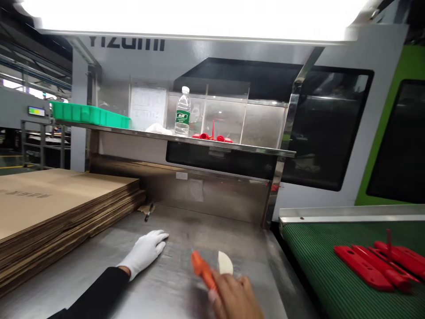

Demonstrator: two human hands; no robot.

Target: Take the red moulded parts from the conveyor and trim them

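Steel worktable (172, 283), left to right: flat brown cardboard stack (49, 208); white-gloved left hand (146, 251) spread flat on it; bare right hand (234, 299) gripping orange-handled white-bladed scraper (207, 270), seemingly light and stiff, best held by the handle.

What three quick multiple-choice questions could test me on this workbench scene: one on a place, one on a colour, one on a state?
1. Where does the water bottle stand?
A. on the green belt
B. on the upper shelf
C. on the cardboard stack

2. What colour is the tool in the right hand?
A. orange
B. blue
C. black

3. How is the left hand?
A. bare, in a fist
B. gloved, gripping a pen
C. gloved, lying flat on the table

Answers:
1 B: it stands on the shelf, near the green bin.
2 A: the handle shows orange, though blurred.
3 C: the white glove rests open on the table, holding nothing.
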